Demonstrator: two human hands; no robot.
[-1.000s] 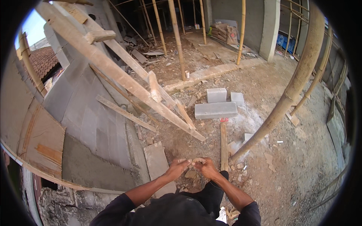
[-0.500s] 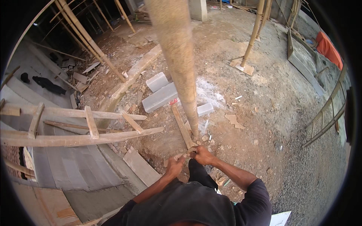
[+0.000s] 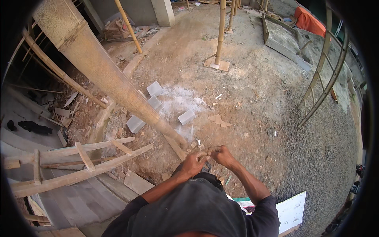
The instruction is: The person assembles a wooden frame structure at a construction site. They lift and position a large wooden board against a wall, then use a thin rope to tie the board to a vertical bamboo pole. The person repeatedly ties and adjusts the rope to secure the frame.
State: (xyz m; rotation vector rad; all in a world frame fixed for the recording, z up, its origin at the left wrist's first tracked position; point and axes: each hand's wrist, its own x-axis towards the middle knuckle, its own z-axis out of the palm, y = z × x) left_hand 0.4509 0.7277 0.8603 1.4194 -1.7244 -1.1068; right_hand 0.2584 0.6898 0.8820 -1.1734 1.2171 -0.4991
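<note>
Both hands are held close together in front of my body, fingers curled in. My left hand (image 3: pixel 193 163) is closed, its thumb and fingertips pinched toward the right hand. My right hand (image 3: pixel 223 156) is closed too, its fingertips almost meeting the left ones. Whatever lies between the fingertips is too small to make out. Just beyond and left of the hands, a thick bamboo pole (image 3: pixel 130 100) slants across the view, with its foot near a flat wooden board (image 3: pixel 173 146). Neither hand touches the pole.
A wooden ladder (image 3: pixel 85 156) lies at the left. Grey blocks (image 3: pixel 186 117) sit by white powder on the dirt. Another bamboo prop (image 3: pixel 220 39) stands on a wooden pad ahead. Gravel (image 3: pixel 316 158) spreads at right, near a white panel (image 3: pixel 291 211) and curved ladder (image 3: pixel 325 75).
The view has turned to the right, so the pole, ladder and blocks sit farther left. Both hands stay close together and closed, now to the right of the pole's foot.
</note>
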